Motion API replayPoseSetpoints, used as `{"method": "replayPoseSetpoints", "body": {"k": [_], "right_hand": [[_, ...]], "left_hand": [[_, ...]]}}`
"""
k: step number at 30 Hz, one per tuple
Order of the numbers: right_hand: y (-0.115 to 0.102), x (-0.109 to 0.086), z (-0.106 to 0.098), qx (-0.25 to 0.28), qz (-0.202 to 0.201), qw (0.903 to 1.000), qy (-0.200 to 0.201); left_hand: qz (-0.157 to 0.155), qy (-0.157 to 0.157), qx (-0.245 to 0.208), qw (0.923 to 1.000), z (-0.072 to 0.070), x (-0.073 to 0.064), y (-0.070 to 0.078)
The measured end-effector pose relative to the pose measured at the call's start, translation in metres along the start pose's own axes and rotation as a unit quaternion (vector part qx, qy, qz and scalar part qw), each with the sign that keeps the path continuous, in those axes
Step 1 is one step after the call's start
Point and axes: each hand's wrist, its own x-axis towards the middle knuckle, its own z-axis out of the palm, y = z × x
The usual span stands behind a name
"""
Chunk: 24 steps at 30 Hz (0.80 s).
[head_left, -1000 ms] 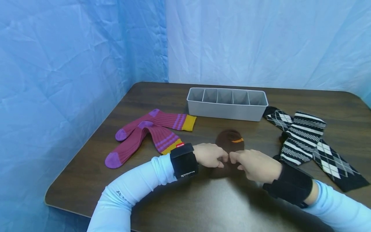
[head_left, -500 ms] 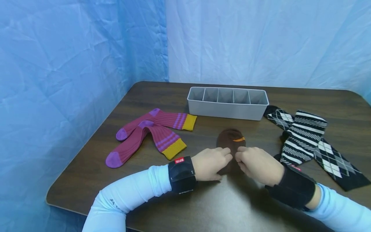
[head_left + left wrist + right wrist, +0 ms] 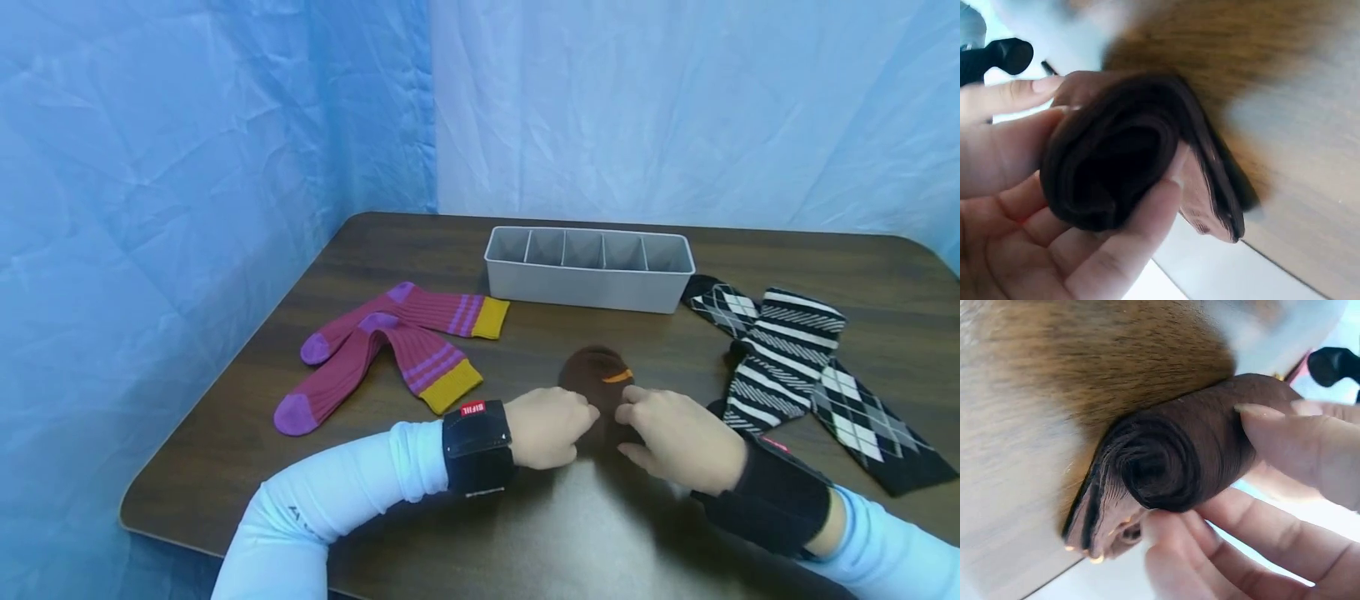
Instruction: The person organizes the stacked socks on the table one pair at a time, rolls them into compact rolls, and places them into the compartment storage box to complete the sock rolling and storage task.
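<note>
Brown socks [image 3: 592, 373], partly rolled up, lie on the table between my hands, with an orange mark near the far end. My left hand [image 3: 551, 427] grips one side of the roll; the left wrist view shows thumb and fingers curled about the coiled brown fabric [image 3: 1107, 156]. From the other side my right hand [image 3: 678, 437] pinches the roll [image 3: 1210, 437], thumb on one face and fingertips under the other. A flat layered tail [image 3: 1100, 512] runs out from the coil in the right wrist view. In the head view the hands hide most of the roll.
Maroon socks [image 3: 397, 342] with purple toes and yellow cuffs lie at left. Black-and-white patterned socks [image 3: 787, 358] overlap at right. Behind stands a grey box [image 3: 588, 287] with several compartments. Blue sheeting [image 3: 225, 167] hangs around the dark wooden table [image 3: 420, 533].
The left hand's fingers loosened, then curled in again on the roll. The far end of the brown socks has drawn slightly nearer to me. Both hands stay close together.
</note>
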Motion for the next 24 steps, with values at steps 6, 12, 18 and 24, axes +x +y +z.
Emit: {"method": "replayPoseSetpoints", "body": {"k": [6, 12, 18, 24], "right_hand": [[0.002, 0.003, 0.0, 0.004, -0.011, 0.9998, -0.017], [0.011, 0.014, -0.001, 0.034, 0.027, 0.9969, -0.066], [0.015, 0.018, 0.0, 0.033, 0.043, 0.9985, 0.011], [0.009, 0.017, 0.001, 0.013, 0.032, 0.9974, 0.063]], "left_hand": [[-0.02, -0.066, -0.114, 0.9911, -0.009, 0.012, -0.018], [-0.061, -0.029, -0.11, 0.9916, -0.009, 0.023, -0.029], [-0.037, 0.132, -0.013, 0.9905, -0.001, 0.018, -0.02], [-0.021, 0.126, 0.067, 0.9896, 0.003, 0.01, -0.01]]}}
